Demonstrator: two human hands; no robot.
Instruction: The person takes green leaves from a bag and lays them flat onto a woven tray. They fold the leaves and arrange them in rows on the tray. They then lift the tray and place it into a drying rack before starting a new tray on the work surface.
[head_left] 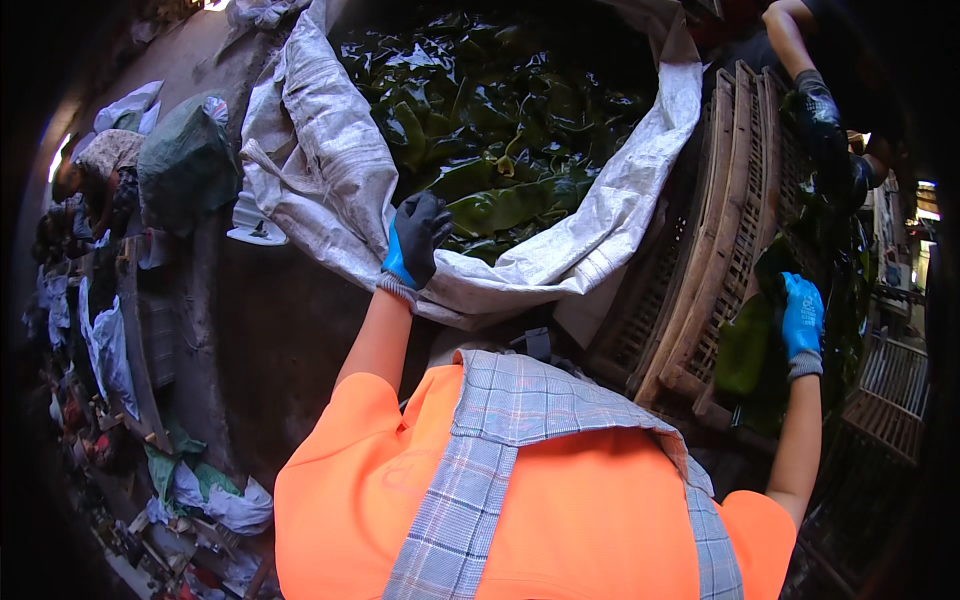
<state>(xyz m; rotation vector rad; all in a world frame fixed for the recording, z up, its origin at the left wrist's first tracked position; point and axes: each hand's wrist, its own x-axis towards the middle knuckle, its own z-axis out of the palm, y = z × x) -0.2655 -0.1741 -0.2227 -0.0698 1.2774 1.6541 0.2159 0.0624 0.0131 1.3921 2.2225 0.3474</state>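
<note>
Wet, glossy dark green leaves (500, 205) fill a large white woven plastic sack (345, 130) with its rim folded outward. My left hand (418, 235), in a blue and black glove, is closed at the sack's near rim; whether anything is inside its curled fingers is hidden. Out to the right, my right hand (803, 312) in a matching glove reaches over a woven bamboo tray (715, 300). A broad dark green leaf (742, 350) hangs beside that hand, whose fingers are turned away from view.
Several bamboo trays lean together right of the sack. Another person's dark-gloved hand (818, 110) is at their far end. A green bundle (185, 160) stands at the left, with white bags (110, 345) and clutter below. A slatted rack (888, 385) stands far right.
</note>
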